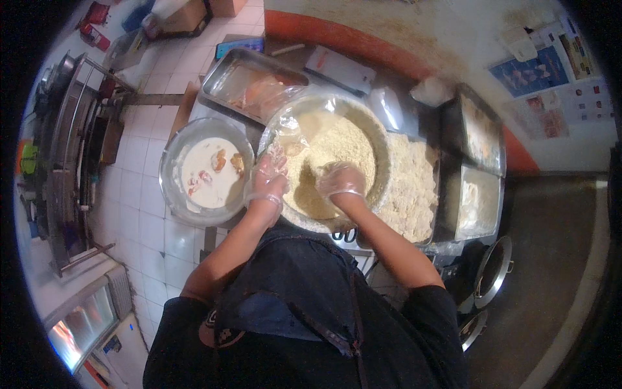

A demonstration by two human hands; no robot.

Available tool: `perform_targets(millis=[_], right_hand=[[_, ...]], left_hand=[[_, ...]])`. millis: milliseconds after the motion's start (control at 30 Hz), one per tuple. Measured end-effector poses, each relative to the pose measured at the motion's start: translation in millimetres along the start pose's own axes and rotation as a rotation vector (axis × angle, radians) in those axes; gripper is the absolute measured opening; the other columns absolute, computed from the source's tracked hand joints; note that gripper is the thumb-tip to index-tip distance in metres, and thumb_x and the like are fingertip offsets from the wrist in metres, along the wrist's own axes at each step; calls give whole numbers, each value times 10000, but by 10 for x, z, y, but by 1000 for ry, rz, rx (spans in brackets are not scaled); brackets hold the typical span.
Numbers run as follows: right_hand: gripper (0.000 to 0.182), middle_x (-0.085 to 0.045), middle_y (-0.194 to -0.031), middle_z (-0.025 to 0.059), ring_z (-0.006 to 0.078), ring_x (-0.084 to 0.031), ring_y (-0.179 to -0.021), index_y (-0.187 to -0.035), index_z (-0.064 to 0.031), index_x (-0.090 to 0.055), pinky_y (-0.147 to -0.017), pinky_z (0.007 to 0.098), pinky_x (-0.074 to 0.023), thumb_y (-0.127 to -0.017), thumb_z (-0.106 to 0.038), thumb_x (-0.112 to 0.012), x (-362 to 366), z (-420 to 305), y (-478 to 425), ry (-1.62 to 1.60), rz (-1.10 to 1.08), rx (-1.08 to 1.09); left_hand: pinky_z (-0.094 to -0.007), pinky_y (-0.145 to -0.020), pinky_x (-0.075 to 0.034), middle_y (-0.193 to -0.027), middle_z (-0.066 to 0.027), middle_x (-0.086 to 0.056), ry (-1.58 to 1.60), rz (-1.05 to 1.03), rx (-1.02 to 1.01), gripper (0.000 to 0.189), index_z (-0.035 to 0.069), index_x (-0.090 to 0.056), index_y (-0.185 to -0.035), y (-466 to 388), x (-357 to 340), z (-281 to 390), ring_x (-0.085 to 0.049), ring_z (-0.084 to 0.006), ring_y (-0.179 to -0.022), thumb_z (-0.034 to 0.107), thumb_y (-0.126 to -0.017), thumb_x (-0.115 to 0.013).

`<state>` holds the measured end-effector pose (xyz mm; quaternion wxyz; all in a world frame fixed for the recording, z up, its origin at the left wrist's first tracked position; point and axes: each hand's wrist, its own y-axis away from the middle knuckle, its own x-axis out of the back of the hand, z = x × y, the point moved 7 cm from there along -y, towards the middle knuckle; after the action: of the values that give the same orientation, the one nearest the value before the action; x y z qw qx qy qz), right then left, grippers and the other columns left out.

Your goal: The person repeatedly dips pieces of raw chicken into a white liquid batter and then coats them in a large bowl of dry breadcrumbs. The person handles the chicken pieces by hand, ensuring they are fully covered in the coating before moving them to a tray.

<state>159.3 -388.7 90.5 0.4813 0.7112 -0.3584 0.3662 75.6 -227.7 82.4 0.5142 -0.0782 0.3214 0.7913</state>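
Observation:
A large bowl (384, 170) of pale yellow breading crumbs (350, 141) stands before me. My left hand (268, 177), in a clear plastic glove, is at the bowl's left side, its crumb-dusted fingers apart and no object visible in it. My right hand (344, 181), also gloved, is over the crumbs with curled fingers. Something pale and crumbly shows at its fingertips; whether it is a coated piece or loose crumbs is unclear. To the left, a basin (167, 170) contains white batter (209, 155) with several pieces of what looks like raw meat (218, 160).
Behind the bowl is a metal tray (218, 90) with raw meat and plastic film. Crumb-coated pieces (408, 185) cover a tray on the right. Farther right stand metal containers (478, 202) and a round pan (493, 272). A phone (239, 47) lies at the back.

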Motion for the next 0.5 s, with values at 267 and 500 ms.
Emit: perform_targets(millis=[267,500], right_hand=[[385,-684,-898,213,331,-671,-834,-957,-37,-709,-794,425,-514,-732,-347,-741,374,646,-170,-546,67,0],[442,-665,-979,260,362,-659,-929,-922,49,-678,-821,423,-511,-843,-369,-559,-328,538,15,-106,-140,-194]], left_hand=[[-344,-1049,-364,-1426,-165,-373,-38,-30,-13,704,2,-248,-1453,114,-41,9,-407,-268,-1294,-38,-806,-521],[-315,-605,-422,-909,-55,-467,-300,92,205,428,-13,-458,-1180,-193,108,-886,-479,-166,-760,-22,-764,-560]])
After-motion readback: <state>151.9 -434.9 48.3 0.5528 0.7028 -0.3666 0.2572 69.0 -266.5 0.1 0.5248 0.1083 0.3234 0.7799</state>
